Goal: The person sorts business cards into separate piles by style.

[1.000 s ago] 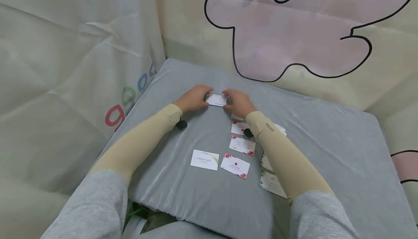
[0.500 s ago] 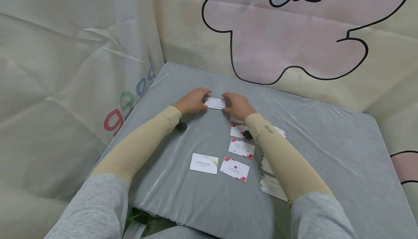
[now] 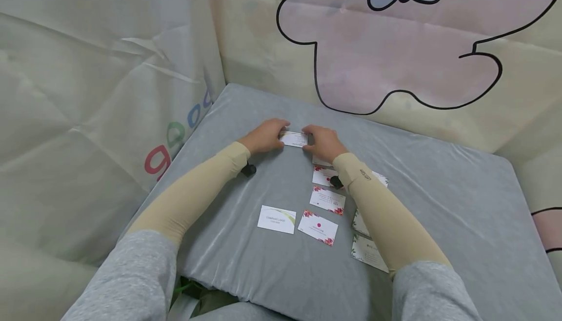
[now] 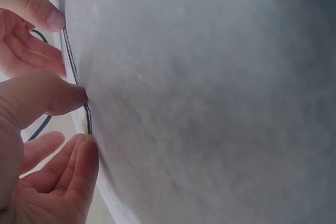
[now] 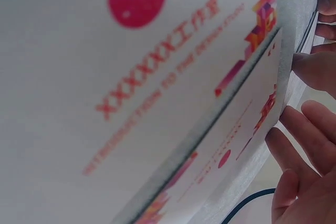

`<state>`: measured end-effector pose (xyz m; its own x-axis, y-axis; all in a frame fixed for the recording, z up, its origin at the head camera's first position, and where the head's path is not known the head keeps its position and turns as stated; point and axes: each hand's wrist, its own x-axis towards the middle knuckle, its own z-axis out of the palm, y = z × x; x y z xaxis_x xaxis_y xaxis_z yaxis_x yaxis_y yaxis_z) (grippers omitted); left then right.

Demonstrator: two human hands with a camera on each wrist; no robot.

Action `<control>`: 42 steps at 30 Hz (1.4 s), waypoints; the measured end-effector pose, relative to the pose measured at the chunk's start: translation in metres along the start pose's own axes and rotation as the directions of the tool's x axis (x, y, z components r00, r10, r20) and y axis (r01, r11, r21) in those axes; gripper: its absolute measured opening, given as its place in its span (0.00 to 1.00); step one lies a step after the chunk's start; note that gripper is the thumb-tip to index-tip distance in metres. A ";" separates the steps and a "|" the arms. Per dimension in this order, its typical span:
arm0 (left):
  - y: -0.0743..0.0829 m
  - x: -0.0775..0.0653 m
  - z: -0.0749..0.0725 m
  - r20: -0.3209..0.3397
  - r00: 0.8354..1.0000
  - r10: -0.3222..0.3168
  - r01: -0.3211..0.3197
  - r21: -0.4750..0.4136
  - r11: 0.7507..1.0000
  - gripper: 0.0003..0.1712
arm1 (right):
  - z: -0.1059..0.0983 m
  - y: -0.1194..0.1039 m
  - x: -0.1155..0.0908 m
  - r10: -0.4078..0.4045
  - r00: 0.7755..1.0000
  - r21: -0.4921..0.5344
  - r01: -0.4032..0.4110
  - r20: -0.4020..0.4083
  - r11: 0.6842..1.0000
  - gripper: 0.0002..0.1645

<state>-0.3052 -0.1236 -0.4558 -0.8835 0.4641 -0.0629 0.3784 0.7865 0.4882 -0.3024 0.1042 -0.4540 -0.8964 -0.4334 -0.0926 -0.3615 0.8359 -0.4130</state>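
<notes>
Towards the far side of the table lies a white business card [image 3: 293, 139] with a yellow-green curve and small print, between both hands. My left hand [image 3: 265, 135] holds its left end, thumb at the near edge and fingers at the far edge. At the right end my right hand [image 3: 324, 143] grips it the same way. From the left wrist view the card [image 4: 88, 119] appears edge-on as a thin dark line, with the left thumb [image 4: 68, 98] against it. The right wrist view has the right-hand fingers [image 5: 310, 140] at the far right.
Red-flowered business cards [image 3: 327, 200] run in a column below my right hand. A matching company-logo card [image 3: 276, 219] lies nearer me. Leaf-edged cards [image 3: 368, 251] are partly under my right forearm. Printed fabric walls [image 3: 395, 67] border the grey table [image 3: 219, 243].
Both hands stay at the ends of the business card with hardly any movement. The head view has shifted slightly.
</notes>
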 end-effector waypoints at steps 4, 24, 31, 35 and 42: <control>0.000 -0.003 0.001 -0.007 1.000 -0.007 0.007 -0.006 1.000 0.41 | 0.001 -0.001 -0.002 0.007 1.000 0.007 -0.007 0.000 1.000 0.34; 0.029 -0.078 0.001 -0.043 0.998 0.040 -0.040 -0.010 0.999 0.44 | 0.013 -0.021 -0.076 -0.124 0.992 -0.018 0.124 -0.024 0.992 0.41; 0.042 -0.168 0.015 0.024 0.989 0.146 -0.144 -0.076 0.987 0.40 | 0.032 -0.053 -0.147 -0.256 0.966 -0.154 0.248 -0.033 0.956 0.43; 0.046 -0.203 0.029 0.046 0.992 0.118 -0.116 -0.053 0.992 0.44 | 0.043 -0.067 -0.178 -0.336 0.941 -0.201 0.320 -0.050 0.926 0.44; 0.059 -0.215 0.043 0.009 0.987 0.158 -0.158 -0.021 0.987 0.38 | 0.054 -0.071 -0.201 -0.376 0.923 -0.241 0.348 -0.079 0.906 0.36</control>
<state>-0.0809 -0.1599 -0.4510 -0.8100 0.5864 0.0075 0.5073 0.6943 0.5104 -0.0832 0.1142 -0.4547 -0.7122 -0.6877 0.1408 -0.7012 0.6876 -0.1883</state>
